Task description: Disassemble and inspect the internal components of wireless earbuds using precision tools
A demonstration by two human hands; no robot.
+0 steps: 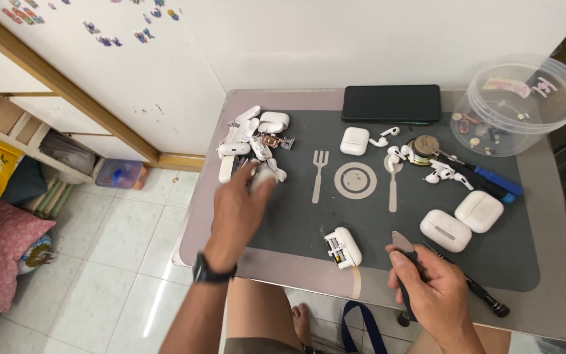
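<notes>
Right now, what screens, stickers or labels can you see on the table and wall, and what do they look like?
Phone: far edge of the grey mat, flat black rectangle, screen dark.
Tub label: on the clear round tub at the far right corner, a small pale and pink strip.
Stickers: on the white wall at left, small colourful shapes.
Mat print: middle of the mat, pale fork, plate and spoon pictures.

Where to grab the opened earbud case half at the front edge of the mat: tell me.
Take the opened case half across its rounded white shell, coming from above and from the right side. The exposed innards face its left end, and the right hand holding the pry tool lies closest.
</notes>
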